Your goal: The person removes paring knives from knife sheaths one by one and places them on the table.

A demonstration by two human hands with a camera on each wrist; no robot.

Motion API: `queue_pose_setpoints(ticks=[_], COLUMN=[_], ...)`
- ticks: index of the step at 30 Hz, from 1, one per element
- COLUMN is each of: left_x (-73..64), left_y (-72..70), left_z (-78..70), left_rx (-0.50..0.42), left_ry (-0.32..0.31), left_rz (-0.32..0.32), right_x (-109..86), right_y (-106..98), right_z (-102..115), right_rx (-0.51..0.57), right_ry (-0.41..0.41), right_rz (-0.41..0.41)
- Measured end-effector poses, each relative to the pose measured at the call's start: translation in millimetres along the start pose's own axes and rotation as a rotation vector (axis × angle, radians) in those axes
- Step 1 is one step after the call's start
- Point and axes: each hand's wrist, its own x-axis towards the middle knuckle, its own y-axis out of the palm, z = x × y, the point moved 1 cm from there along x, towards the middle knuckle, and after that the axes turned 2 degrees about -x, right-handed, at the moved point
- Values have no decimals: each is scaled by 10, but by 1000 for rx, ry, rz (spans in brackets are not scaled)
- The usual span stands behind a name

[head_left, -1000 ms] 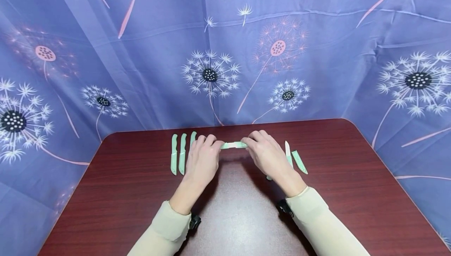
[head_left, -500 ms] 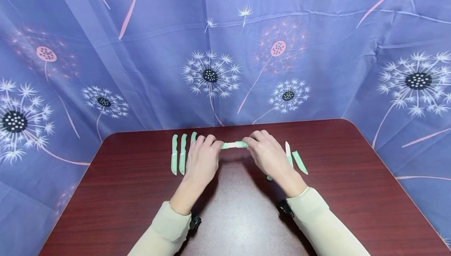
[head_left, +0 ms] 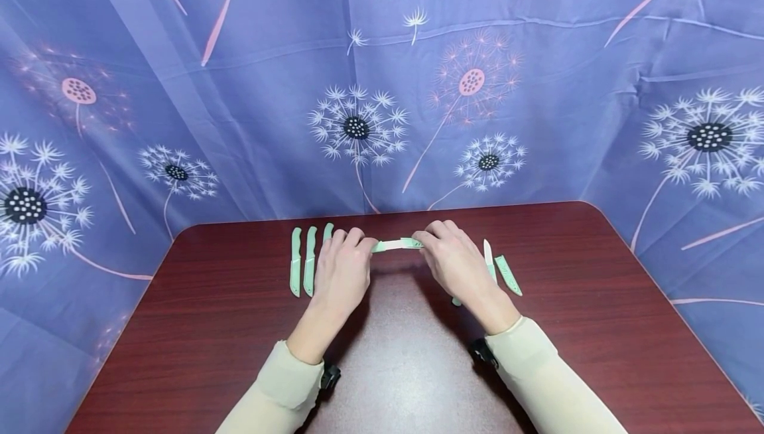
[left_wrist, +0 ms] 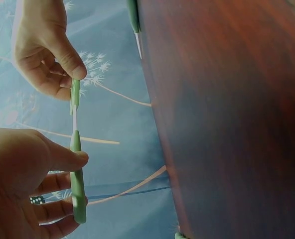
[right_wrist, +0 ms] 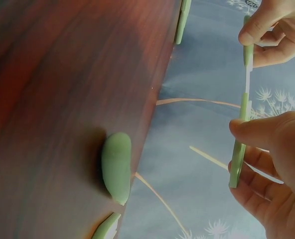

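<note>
In the head view my left hand (head_left: 346,265) grips the green handle of a small knife, thumb along its side in the left wrist view. The knife's pale blade (head_left: 392,245) runs across to a green sheath (head_left: 412,243), its far part inside. My right hand (head_left: 453,261) pinches that sheath between thumb and fingers. Knife handle (left_wrist: 77,184) and sheath (right_wrist: 239,139) lie nearly in one line, held above the table. Fingers cover parts of both.
Sheathed green knives (head_left: 295,261) lie left of my left hand, one partly hidden by it. Beyond my right hand are an unsheathed knife (head_left: 488,258) and a loose sheath (head_left: 508,275). A rounded green end (head_left: 456,301) peeks from under the right wrist. Patterned cloth (head_left: 382,122) hangs behind the table (head_left: 239,354).
My right hand and the sheath have edged slightly to the right. A little more blade shows between handle and sheath. The left hand stays nearly still.
</note>
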Motion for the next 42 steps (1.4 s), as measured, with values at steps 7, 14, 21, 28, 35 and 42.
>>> queue_pose_setpoints(ticks=[7, 14, 21, 28, 35, 42], left_x=[-7, 10, 31, -23, -61, -16], left_y=[2, 3, -8, -20, -9, -30], left_z=[5, 2, 5, -2, 5, 40], left_rx=[9, 9, 8, 10, 17, 28], left_ry=[-16, -19, -30, -44, -63, -72], left_rz=[-6, -8, -14, -2, -4, -6], right_x=[1, 10, 24, -27, -83, -36], right_y=[-11, -21, -36, -40, -39, -67], right_z=[4, -4, -29, -4, -18, -41], right_rx=[-4, -1, -2, -9, -40, -35], right_ry=[16, 17, 25, 40, 88, 139], right_rz=[-5, -15, -31, -18, -33, -23])
